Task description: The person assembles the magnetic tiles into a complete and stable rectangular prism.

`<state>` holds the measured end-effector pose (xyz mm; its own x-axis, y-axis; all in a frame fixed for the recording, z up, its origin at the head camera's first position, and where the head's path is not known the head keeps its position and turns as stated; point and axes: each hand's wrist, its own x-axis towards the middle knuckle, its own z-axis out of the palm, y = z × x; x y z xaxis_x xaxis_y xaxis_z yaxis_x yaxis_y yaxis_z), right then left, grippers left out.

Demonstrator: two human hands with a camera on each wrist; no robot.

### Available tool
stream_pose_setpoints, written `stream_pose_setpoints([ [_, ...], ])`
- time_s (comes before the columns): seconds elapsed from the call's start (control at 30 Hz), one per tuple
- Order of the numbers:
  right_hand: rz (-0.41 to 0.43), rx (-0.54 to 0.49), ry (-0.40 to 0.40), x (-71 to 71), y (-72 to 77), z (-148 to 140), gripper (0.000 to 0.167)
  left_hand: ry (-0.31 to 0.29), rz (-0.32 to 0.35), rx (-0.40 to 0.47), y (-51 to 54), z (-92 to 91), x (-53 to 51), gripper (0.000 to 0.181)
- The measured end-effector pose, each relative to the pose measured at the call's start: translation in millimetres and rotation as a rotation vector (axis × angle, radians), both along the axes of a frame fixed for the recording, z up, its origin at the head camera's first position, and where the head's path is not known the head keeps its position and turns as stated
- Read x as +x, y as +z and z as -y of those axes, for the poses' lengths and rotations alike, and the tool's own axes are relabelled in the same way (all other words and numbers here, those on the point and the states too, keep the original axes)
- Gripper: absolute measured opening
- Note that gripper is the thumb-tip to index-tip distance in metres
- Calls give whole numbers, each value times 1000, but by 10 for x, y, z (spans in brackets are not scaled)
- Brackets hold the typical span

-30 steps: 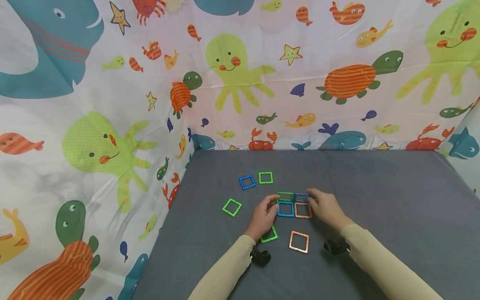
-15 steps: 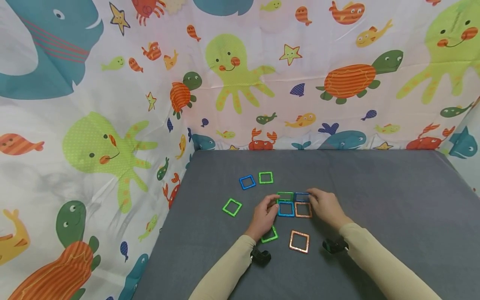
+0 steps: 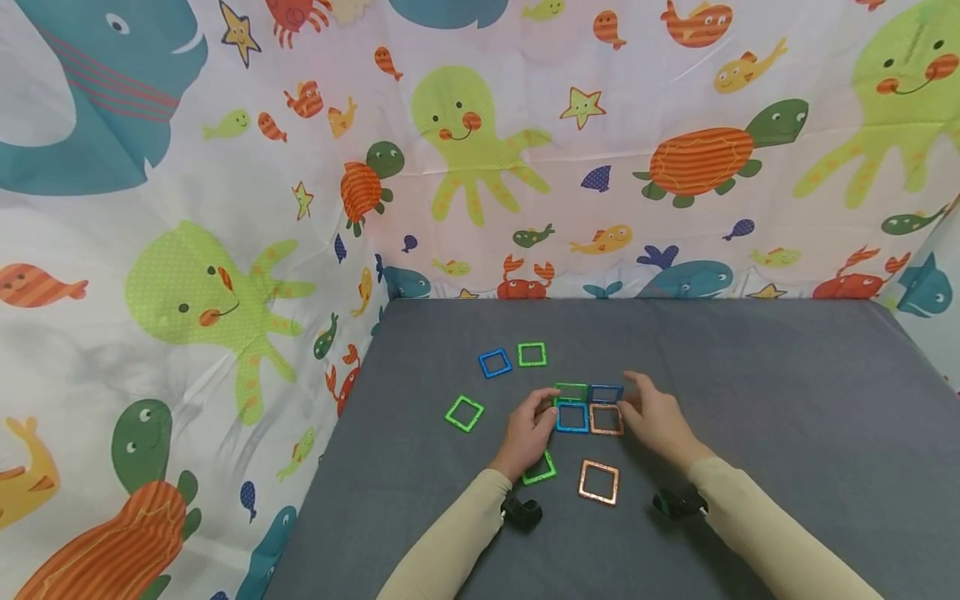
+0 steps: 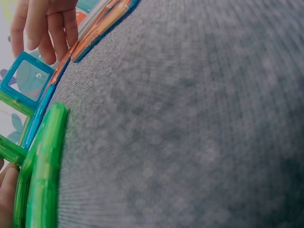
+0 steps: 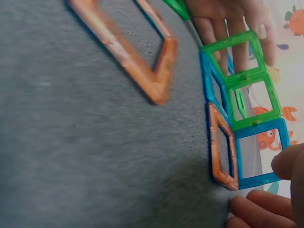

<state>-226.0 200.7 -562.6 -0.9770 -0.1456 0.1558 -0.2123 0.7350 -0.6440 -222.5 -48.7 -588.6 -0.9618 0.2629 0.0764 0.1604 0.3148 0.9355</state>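
Observation:
In the head view, a blue magnetic tile (image 3: 572,430) and an orange magnetic tile (image 3: 607,432) lie flat side by side. Behind them stand a green tile (image 3: 572,386) and a second blue tile (image 3: 606,387), joined edge to edge. Another green tile (image 5: 232,42) stands upright at the left side, seen in the right wrist view. My left hand (image 3: 523,433) holds this side tile at its edges, fingers partly hidden behind it. My right hand (image 3: 660,421) is beside the standing blue tile, thumb and index finger spread, with nothing gripped.
Loose tiles lie around on the grey cloth: a blue one (image 3: 483,364) and a green one (image 3: 532,366) farther back, a green one (image 3: 453,421) at left, a green one (image 3: 542,480) by my left wrist, and an orange one (image 3: 597,501) in front. A printed curtain (image 3: 480,242) hangs behind.
My right hand has let go of the standing blue tile and shifted slightly right, its fingers spreading apart. The left hand and the tiles keep their places.

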Motion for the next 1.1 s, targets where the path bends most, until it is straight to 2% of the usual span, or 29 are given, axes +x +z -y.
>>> stream_pose_setpoints([
  [0.1,1,-6,7,74,-20,-23,50,-1,-3,-8,8,-3,-6,37],
  [0.3,-152,139,107,199,-73,-27,24,7,-7,-9,17,0,-15,38],
  [0.47,-200,198,176,265,-125,-15,18,3,-9,-12,21,0,-15,38],
  [0.63,-246,216,183,298,-163,-10,16,-2,-16,-3,19,-6,-15,38],
  [0.87,-253,225,164,318,-182,4,16,1,-12,-5,11,-12,-11,38],
  [1.1,-324,208,137,327,-231,36,13,-3,-19,20,-15,-14,-15,38],
])
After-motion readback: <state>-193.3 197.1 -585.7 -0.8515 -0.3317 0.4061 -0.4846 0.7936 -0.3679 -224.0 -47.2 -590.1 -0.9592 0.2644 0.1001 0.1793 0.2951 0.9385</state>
